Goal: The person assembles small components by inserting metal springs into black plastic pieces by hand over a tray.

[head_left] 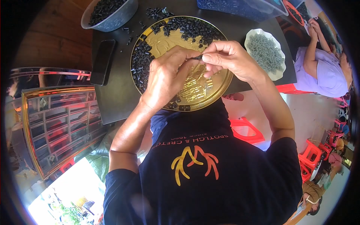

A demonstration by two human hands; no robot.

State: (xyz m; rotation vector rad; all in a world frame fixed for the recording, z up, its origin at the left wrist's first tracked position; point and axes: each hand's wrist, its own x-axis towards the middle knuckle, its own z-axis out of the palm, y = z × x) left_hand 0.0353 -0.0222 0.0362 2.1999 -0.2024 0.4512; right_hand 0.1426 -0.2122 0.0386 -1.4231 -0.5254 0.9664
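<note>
A round gold tray lies on the dark table, with small black pieces heaped along its left and far sides. Over the tray's middle, my left hand pinches a small black piece between thumb and fingers. My right hand meets it from the right, its thumb and index finger closed at the same piece's end. Small shiny bits lie on the tray below my hands. To the right stands a white scalloped dish full of small grey-green parts.
A black phone lies at the table's left. A clear tub of black pieces stands far left, a blue bin at the far edge. Another person in purple sits at right. Red stools stand beyond.
</note>
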